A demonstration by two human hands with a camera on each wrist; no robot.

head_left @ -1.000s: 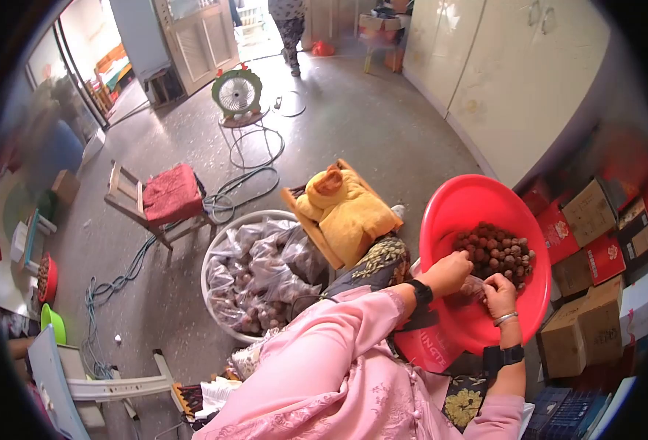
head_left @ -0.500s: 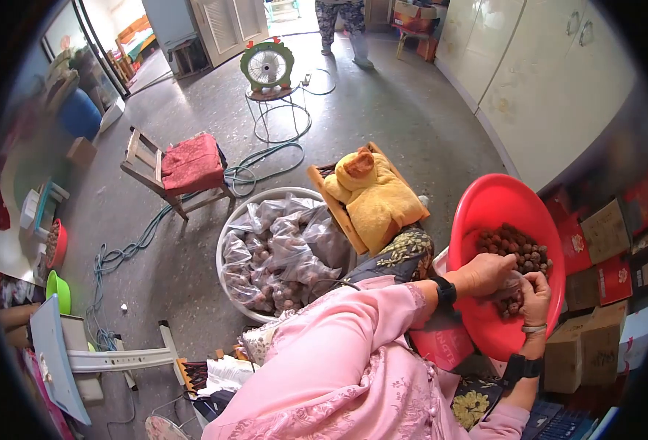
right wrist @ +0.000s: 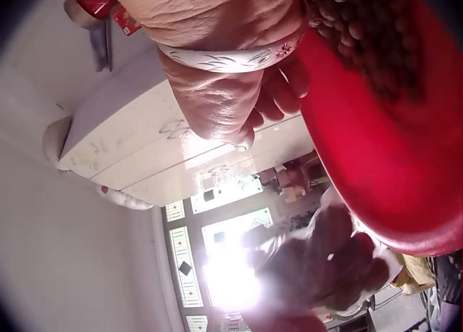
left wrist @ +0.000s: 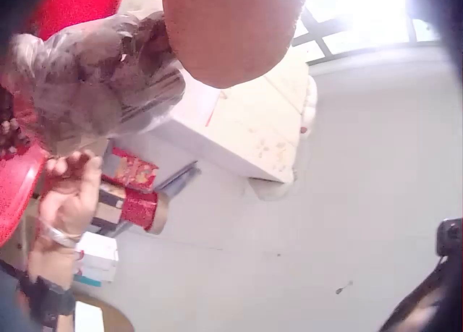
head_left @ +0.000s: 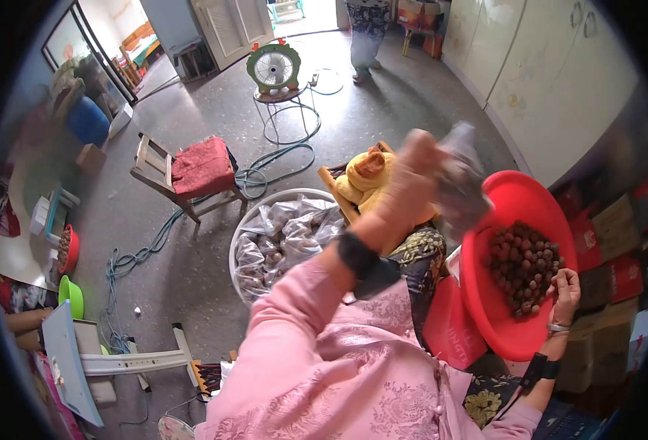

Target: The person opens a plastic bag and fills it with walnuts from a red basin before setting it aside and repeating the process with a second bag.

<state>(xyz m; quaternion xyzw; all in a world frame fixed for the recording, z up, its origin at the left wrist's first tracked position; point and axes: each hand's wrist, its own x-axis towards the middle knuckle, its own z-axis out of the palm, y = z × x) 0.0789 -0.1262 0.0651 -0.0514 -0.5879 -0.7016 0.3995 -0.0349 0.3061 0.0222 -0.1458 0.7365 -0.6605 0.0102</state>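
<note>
My left hand (head_left: 412,172), blurred, grips a clear plastic bag (head_left: 462,183) of round brown nuts in the air over the yellow plush cushion (head_left: 382,176), left of the red basin (head_left: 478,293). In the left wrist view the filled bag (left wrist: 94,79) hangs beside the hand (left wrist: 231,28). Loose brown nuts (head_left: 522,264) lie in the basin. At its right rim is my right hand (head_left: 567,290), fingers relaxed and bent a little, with nothing seen in it. The right wrist view shows the bag (right wrist: 325,260) beyond that hand (right wrist: 224,93).
A white-rimmed tub (head_left: 237,253) of filled bags stands left of my lap. Farther left are a wooden chair with a red cushion (head_left: 203,167) and a hose (head_left: 166,235) on the floor. A green fan (head_left: 274,70) stands ahead. Cardboard boxes (head_left: 595,345) line the right side.
My left hand has risen from the basin and moved left with the bag. My right hand has let go of the bag and moved to the basin's right rim. The person ahead has shifted.
</note>
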